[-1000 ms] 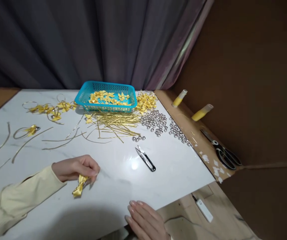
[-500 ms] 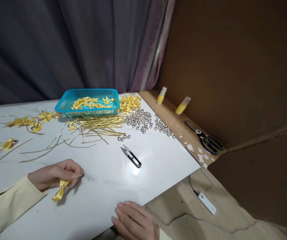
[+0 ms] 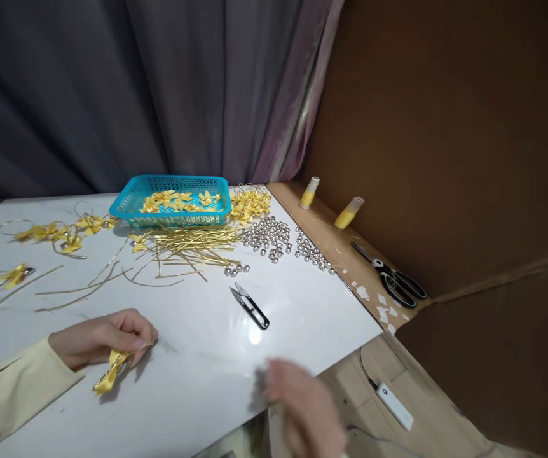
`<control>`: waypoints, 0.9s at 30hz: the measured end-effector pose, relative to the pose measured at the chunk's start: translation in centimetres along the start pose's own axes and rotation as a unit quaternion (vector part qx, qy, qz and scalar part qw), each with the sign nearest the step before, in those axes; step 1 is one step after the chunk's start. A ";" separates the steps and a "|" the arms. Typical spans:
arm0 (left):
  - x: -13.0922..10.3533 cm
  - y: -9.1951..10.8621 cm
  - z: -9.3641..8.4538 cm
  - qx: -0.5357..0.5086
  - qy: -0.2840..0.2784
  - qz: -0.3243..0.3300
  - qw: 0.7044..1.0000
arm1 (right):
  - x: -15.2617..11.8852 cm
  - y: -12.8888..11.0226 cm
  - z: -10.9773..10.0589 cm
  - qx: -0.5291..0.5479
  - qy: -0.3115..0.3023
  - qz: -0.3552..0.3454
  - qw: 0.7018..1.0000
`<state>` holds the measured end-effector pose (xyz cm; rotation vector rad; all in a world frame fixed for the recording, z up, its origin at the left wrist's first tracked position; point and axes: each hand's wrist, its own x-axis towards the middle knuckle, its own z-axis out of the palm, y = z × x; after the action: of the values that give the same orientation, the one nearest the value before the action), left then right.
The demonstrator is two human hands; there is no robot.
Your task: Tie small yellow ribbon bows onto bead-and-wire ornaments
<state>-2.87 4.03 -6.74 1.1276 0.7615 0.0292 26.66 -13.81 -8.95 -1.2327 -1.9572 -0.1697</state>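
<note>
My left hand is closed round a yellow ribbon bow just above the white tabletop, with part of the bow sticking out below the fingers. Over the front edge of the table is my right hand, blurred by motion, so its fingers cannot be made out. Thread snips lie between the hands, farther back. Beyond them are silver beads in a loose heap and a bundle of gold cords. Finished-looking yellow bows with cord loops lie at the left.
A turquoise basket of yellow bows stands at the back, beside a pile of bows. On the brown ledge at right are two yellow thread spools, black-handled scissors and white scraps. A white power bank lies below.
My right hand has moved right and slightly up from the table's front edge, and is now blurred. My left hand keeps hold of the bow. The view has shifted slightly.
</note>
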 end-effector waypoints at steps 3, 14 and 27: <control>0.0 0.0 0.0 -0.001 0.000 -0.010 1.000 | 3.6 6.0 -4.6 -0.042 0.264 0.216 0.939; 0.1 -0.1 0.0 -0.044 0.000 0.000 0.999 | 11.4 25.9 -6.6 -0.031 0.087 0.463 0.882; 0.1 -0.2 -0.1 -0.066 -0.019 0.013 0.998 | 11.1 27.6 -5.4 -0.167 -0.010 0.425 0.890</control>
<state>-3.00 4.05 -6.99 1.0094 0.7015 0.0799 49.69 5.54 -5.65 -2.2084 -1.2617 -0.0379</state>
